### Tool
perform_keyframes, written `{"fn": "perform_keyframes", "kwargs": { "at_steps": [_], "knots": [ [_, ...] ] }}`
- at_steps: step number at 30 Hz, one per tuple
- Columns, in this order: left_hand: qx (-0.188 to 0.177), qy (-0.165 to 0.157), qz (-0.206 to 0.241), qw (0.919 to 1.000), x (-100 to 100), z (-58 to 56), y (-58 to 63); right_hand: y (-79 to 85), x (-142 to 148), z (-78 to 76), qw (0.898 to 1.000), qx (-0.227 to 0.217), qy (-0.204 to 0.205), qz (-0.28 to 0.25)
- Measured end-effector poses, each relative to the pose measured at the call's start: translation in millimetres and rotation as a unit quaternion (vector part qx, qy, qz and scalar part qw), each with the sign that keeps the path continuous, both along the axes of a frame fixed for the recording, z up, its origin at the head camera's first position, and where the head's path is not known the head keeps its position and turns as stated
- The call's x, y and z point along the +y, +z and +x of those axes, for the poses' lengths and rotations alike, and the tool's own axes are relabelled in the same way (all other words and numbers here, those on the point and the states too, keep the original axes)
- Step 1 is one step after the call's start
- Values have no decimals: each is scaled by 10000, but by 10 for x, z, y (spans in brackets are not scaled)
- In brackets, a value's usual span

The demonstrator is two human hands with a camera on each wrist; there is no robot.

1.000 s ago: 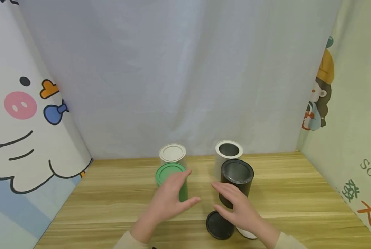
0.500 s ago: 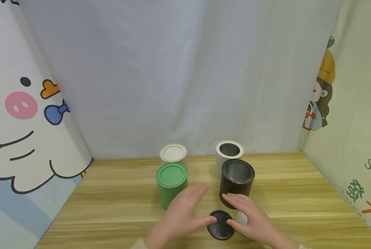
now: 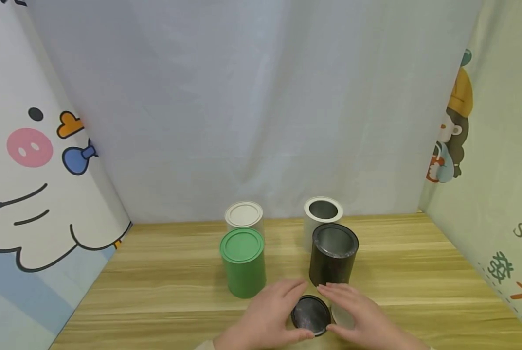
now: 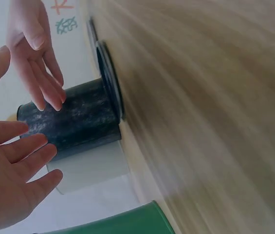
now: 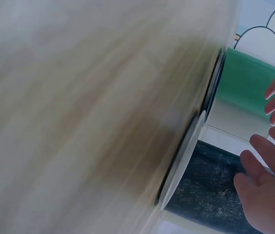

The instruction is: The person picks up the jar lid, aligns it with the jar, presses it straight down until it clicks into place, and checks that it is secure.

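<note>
A flat black lid [image 3: 311, 316] lies on the wooden table between my two hands. Just left of it, my left hand [image 3: 271, 313] hovers with fingers stretched out and thumb apart. My right hand [image 3: 359, 316] arches over a white lid [image 3: 341, 315], covering much of it in the head view. Seen edge-on in the right wrist view, the white lid [image 5: 183, 161] lies low beside the black one. Beyond the right fingertips stands the topless black can [image 3: 333, 262]. Both palms, the left [image 4: 10, 170] and the right [image 5: 271, 200], face inward and hold nothing.
A green can [image 3: 244, 267] with its lid on stands to the left, in front of a lidded white can [image 3: 244, 215]. Behind the black can is an open white can [image 3: 319, 231]. A grey curtain [image 3: 243, 107] hangs along the table's far edge, with printed cloths at both sides.
Both hands have come down and nearer to the front edge. The left hand has moved right, away from the green can, and the hands now flank the black lid. The cans have stayed put.
</note>
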State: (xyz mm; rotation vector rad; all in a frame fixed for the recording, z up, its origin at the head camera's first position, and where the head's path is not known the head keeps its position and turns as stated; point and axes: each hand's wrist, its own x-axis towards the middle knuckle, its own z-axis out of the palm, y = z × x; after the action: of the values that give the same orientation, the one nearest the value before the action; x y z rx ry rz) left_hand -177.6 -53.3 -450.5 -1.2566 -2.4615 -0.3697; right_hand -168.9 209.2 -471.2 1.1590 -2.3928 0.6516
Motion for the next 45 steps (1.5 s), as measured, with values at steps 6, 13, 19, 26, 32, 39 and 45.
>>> {"fn": "perform_keyframes", "kwargs": {
  "at_steps": [6, 13, 19, 26, 32, 39, 45],
  "knots": [
    [-150, 5, -156, 9998, 8, -8, -65, -20, 14, -5, 9987, -348, -37, 370],
    [-283, 64, -303, 9991, 12, -52, -120, -60, 11, -53, 9971, -298, 9, 694],
    [-88, 115, -492, 9987, 13, -96, -175, -115, 15, -102, 9961, -97, 84, 875],
    [-36, 197, -668, 9976, 17, -140, -220, -137, 0, -141, 9950, -233, 142, 964],
    [-131, 192, -799, 9965, 29, -150, -233, -159, -13, -152, 9942, -205, 195, 1041],
    [-331, 227, -1036, 9938, 35, -174, -259, -211, -25, -186, 9913, -285, 281, 1252],
    [-624, 140, -1215, 9905, 40, -187, -277, -240, -45, -198, 9912, -180, 325, 1267]
  ]
}}
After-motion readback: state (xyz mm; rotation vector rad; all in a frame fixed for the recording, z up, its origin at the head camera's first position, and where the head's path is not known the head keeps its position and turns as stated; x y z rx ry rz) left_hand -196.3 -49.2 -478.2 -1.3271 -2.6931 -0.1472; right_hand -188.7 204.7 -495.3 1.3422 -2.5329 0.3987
